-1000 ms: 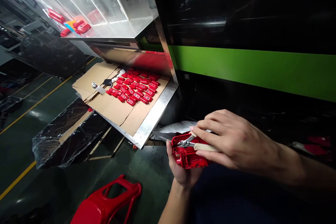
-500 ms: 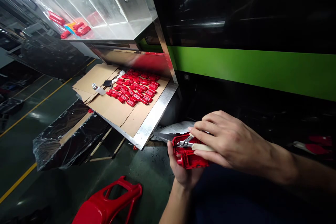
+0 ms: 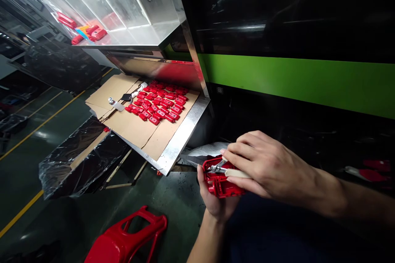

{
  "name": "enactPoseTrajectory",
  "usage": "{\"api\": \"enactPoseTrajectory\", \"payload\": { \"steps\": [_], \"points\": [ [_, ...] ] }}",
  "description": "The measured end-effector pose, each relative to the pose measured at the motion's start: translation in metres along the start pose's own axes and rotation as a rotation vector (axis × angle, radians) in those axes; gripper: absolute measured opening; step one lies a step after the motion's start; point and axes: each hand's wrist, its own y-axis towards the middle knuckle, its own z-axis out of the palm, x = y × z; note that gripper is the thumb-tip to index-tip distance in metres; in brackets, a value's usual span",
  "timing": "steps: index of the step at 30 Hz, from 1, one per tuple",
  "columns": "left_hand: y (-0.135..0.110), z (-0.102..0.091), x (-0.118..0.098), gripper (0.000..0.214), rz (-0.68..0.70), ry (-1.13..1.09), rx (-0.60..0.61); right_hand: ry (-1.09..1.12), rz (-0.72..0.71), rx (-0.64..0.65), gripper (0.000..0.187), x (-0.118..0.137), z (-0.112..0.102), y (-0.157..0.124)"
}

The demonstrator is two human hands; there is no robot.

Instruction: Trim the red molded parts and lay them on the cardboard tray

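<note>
Red part between hands, cutters above

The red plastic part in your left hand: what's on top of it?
Small cutters rest on the red plastic part, their metal tip at its upper edge. The right hand covers the cutters' handles and the part's right side.

Dim overall, glare on the steel panel upper left, edges warped, right side perhaps underexposed.
</note>
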Motion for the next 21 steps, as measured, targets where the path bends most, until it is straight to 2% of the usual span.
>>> {"api": "enactPoseTrajectory", "payload": {
  "steps": [6, 10, 13, 15, 17, 19, 21],
  "points": [
    [0.0, -0.002, -0.001, 0.067, -0.136, -0.017, 0.043, 0.013, 0.005, 0.002, 0.021, -0.001, 0.003, -0.002],
    [0.0, -0.007, -0.001, 0.071, -0.198, 0.038, 0.084, 0.065, 0.026, -0.007, 0.022, 0.0, 0.006, -0.005],
    [0.001, -0.008, 0.0, 0.074, -0.211, 0.03, 0.085, 0.072, 0.071, 0.047, 0.024, -0.001, 0.005, -0.008],
    [0.002, -0.008, 0.001, 0.073, -0.175, 0.013, 0.093, 0.067, 0.084, 0.082, 0.021, -0.004, 0.003, -0.01],
    [0.003, -0.009, 0.002, 0.076, -0.094, 0.04, 0.099, 0.105, 0.113, 0.05, 0.027, -0.008, 0.002, -0.013],
    [0.004, -0.012, 0.003, 0.085, -0.015, 0.133, 0.097, 0.244, 0.219, -0.024, 0.043, -0.009, 0.004, -0.017],
    [0.006, -0.017, 0.005, 0.098, 0.042, 0.266, 0.1, 0.471, 0.363, -0.088, 0.049, -0.005, 0.008, -0.019]
  ]
}}
